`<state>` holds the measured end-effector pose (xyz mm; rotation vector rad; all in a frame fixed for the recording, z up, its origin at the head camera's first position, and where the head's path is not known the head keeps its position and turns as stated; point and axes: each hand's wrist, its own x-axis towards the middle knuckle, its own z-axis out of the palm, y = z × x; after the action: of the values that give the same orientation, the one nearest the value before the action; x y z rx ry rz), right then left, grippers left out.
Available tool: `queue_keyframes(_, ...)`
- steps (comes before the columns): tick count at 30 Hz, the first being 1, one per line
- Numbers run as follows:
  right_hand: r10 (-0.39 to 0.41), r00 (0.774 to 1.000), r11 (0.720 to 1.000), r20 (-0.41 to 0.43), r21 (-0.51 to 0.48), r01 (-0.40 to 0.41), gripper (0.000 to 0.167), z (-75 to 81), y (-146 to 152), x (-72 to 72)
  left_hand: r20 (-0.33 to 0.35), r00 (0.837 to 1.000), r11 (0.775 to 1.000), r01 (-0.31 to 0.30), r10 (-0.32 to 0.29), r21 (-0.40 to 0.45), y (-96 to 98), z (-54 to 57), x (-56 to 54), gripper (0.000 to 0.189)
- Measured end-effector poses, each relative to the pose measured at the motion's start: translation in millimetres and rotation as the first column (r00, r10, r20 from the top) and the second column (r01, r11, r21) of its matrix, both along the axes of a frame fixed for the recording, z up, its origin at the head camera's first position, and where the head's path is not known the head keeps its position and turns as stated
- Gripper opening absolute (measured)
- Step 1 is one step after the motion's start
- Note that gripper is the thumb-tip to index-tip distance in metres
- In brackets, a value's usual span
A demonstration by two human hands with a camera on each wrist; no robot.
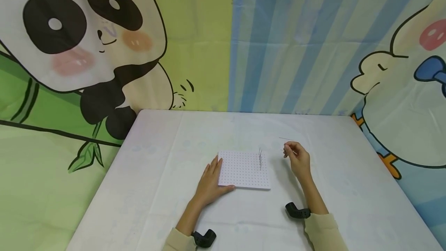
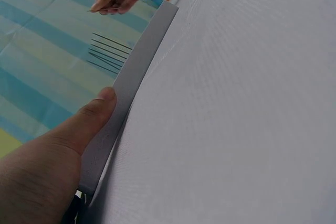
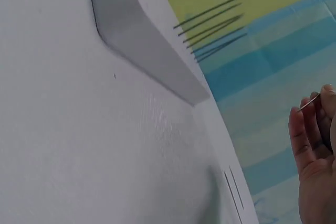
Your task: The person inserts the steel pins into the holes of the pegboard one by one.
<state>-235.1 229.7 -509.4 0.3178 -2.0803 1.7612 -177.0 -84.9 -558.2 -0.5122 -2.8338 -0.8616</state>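
A white board (image 1: 240,169) with rows of small holes lies on the table. Several thin metal pins (image 1: 260,160) stand in a row near its right side, some leaning; they also show in the left wrist view as dark pins (image 2: 107,53). My left hand (image 1: 210,185) rests against the board's left front corner, fingers straight along the left edge and thumb (image 2: 94,114) pressed to the front edge. To the right of the board, my right hand (image 1: 297,160) is raised, pinching a thin metal pin (image 3: 310,102) between thumb and fingers.
Beyond my right hand, a loose thin pin (image 1: 286,138) lies on the white-covered table (image 1: 156,189). Thin pins (image 3: 234,190) also lie there in the right wrist view. Behind the table hangs a cartoon-printed cloth (image 1: 198,49). Each wrist bears a black device (image 1: 297,210).
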Motion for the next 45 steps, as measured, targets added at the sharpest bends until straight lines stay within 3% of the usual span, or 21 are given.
queue_keyframes(4,0.113,0.991,0.991,-0.072,-0.063,-0.117,0.012,15.9,-18.7,14.6,0.011,1.000,1.000,0.001,-0.001,0.000,-0.2,0.6,0.1,0.106)
queue_keyframes(10,0.209,0.973,0.978,-0.094,-0.007,-0.211,0.010,17.5,-39.2,30.5,0.013,1.000,1.000,-0.001,0.001,-0.002,-0.3,0.3,0.4,0.106)
queue_keyframes(18,0.218,0.970,0.958,-0.108,0.213,-0.191,0.014,7.2,-51.0,40.0,0.003,1.000,1.000,-0.002,0.002,-0.007,-0.1,-1.0,0.0,0.107)
queue_keyframes(23,0.239,0.962,0.942,-0.133,0.272,-0.196,0.015,5.2,-51.9,41.1,0.003,1.000,1.000,-0.004,0.004,-0.016,0.2,-1.9,-0.3,0.107)
queue_keyframes(39,0.269,0.947,0.933,-0.174,0.292,-0.212,0.018,-0.1,-52.5,39.6,0.002,1.000,1.000,0.001,-0.001,-0.008,-0.6,-0.5,-0.6,0.107)
queue_keyframes(45,0.290,0.946,0.929,-0.145,0.280,-0.242,0.018,-1.1,-52.4,39.5,-0.016,1.000,1.000,0.006,-0.006,0.003,-1.9,-1.6,-0.4,0.106)
